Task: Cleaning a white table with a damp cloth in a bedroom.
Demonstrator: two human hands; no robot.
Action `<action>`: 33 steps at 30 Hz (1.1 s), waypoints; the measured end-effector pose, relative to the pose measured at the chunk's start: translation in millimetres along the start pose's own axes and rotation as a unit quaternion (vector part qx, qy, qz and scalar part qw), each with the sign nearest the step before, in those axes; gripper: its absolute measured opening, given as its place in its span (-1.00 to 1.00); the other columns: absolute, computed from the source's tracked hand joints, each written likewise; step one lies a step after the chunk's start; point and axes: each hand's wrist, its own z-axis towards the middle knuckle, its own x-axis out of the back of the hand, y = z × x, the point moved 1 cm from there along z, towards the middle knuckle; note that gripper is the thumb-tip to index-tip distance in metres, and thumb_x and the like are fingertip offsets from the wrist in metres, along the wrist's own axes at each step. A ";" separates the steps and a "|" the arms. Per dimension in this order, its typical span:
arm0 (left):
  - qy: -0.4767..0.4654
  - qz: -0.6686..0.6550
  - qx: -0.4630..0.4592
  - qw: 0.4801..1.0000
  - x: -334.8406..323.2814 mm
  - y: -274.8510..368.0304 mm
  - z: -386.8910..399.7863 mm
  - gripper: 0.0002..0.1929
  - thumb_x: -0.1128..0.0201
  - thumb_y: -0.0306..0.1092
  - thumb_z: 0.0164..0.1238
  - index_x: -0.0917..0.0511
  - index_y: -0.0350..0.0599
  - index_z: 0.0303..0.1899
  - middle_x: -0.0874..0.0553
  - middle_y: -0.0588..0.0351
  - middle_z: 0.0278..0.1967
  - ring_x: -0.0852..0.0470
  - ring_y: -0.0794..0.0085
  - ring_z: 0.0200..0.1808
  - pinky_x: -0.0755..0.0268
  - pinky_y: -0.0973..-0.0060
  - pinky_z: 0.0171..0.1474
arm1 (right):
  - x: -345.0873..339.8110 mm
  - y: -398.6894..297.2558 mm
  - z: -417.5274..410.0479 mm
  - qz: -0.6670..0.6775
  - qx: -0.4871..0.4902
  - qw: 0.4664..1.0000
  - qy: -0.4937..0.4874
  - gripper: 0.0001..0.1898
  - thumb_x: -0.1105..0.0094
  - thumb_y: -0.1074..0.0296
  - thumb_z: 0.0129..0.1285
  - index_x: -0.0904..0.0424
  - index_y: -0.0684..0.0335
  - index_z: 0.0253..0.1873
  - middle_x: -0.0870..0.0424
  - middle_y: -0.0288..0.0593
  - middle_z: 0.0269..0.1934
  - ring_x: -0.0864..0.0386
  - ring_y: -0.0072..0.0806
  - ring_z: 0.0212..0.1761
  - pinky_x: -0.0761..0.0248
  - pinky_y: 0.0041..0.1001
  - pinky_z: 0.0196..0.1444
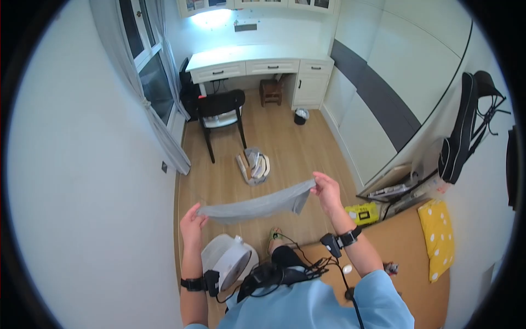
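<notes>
A grey piece of cloth (pixel 257 204), perhaps a garment, is stretched in the air before me. My left hand (pixel 192 224) pinches its left end between thumb and fingers. At the other end, a little higher in the picture, my right hand (pixel 327 191) grips the top corner. The cloth sags slightly along its lower edge, and its right end hangs down in a short flap. Its exact kind cannot be told. Both forearms reach forward with black straps and small devices on them.
Below the cloth stands a white fan (pixel 235 263) near my left forearm. A bag of books or papers (pixel 253 166) sits on the wooden floor, behind it a black chair (pixel 222 105) and a white desk (pixel 263 57). To my right are a tan bed (pixel 404 242) and a yellow dotted pillow (pixel 437 240).
</notes>
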 end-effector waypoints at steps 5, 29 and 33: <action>0.099 -0.020 -0.012 0.995 -59.5 -26.6 69.9 -0.61 -0.11 -0.63 0.35 -0.45 -0.39 0.20 -0.67 0.05 -0.18 -0.67 0.50 -0.25 -0.57 0.64 -0.12 | 9.8 -3.5 86.3 -0.002 -0.045 0.999 -0.014 -0.77 -0.06 0.46 0.38 -0.58 0.37 0.05 -0.63 -0.23 -0.32 -0.58 -0.58 -0.40 -0.55 -0.60 -0.36; -0.131 0.210 -0.022 0.969 -474.2 -46.8 400.0 -0.77 -0.30 -0.29 0.33 -0.70 -0.26 -0.14 -0.69 0.24 -0.43 -0.54 0.65 -0.44 -0.37 0.65 -0.32 | 219.1 -108.1 414.0 -0.015 -0.046 0.980 0.192 -0.77 -0.13 0.36 0.38 -0.62 0.28 0.04 -0.63 -0.31 -0.31 -0.53 -0.63 -0.45 -0.52 -0.62 -0.42; -0.119 0.305 -0.178 0.928 -505.4 -50.6 464.7 -0.77 -0.29 -0.31 0.31 -0.68 -0.27 -0.13 -0.72 0.10 -0.42 -0.61 0.54 -0.42 -0.44 0.58 -0.27 | 204.5 -110.9 505.3 0.002 -0.029 0.976 0.215 -0.76 -0.13 0.36 0.38 -0.58 0.35 0.05 -0.64 -0.25 -0.22 -0.53 -0.58 -0.43 -0.51 -0.57 -0.38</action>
